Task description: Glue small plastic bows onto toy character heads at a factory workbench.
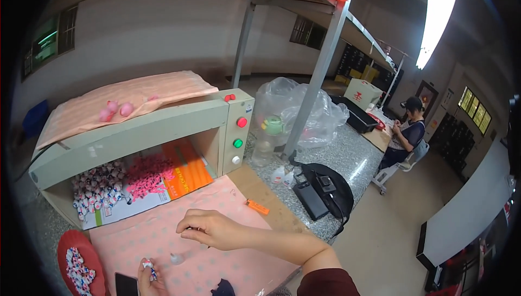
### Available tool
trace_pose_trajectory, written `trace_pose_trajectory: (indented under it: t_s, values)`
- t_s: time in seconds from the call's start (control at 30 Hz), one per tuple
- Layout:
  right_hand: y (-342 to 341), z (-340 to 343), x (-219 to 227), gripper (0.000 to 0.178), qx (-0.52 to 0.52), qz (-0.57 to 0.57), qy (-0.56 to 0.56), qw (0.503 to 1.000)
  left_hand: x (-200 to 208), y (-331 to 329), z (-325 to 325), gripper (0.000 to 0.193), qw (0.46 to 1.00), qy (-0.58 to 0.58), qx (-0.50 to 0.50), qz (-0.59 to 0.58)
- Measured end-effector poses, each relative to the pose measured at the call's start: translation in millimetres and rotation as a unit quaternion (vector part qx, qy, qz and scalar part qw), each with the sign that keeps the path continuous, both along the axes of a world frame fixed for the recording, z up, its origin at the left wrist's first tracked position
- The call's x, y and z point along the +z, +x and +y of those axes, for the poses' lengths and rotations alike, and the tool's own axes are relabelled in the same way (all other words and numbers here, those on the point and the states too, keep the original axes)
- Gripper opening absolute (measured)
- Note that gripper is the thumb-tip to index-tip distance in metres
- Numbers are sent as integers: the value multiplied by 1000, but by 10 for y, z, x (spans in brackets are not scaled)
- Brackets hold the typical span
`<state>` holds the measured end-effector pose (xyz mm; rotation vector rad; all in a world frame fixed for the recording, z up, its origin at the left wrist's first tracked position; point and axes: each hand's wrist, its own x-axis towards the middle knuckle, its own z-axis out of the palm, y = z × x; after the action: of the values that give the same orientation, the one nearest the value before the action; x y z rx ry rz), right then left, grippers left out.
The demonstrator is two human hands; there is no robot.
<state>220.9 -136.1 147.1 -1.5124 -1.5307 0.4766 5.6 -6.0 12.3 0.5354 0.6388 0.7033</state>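
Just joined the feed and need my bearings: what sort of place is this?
Most likely a small factory or assembly workshop. A hooded bench unit with coloured push buttons shelters heaps of tiny pink and white parts, metal-framed worktables run down the room, and another seated worker sits at one.

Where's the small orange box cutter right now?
Head view: the small orange box cutter lies on the brown board strip, just right of the pink dotted cloth, beyond the right hand.

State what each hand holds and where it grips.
Left hand pinches a small white, red and blue figurine by its lower end. Right hand has its fingers curled; any contents cannot be told.
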Motion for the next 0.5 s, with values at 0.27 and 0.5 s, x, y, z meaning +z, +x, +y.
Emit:
trace_pose_trajectory:
  t_s: [0.27,0.5]
  values:
    - [108,-32,-554,14,-103,-92,4,990,-20,6,-53,29,999,25,33,-31]
    - [146,-30,-790,16,-64,-109,-157,979,23,-16,-24,29,999,3,42,-16]
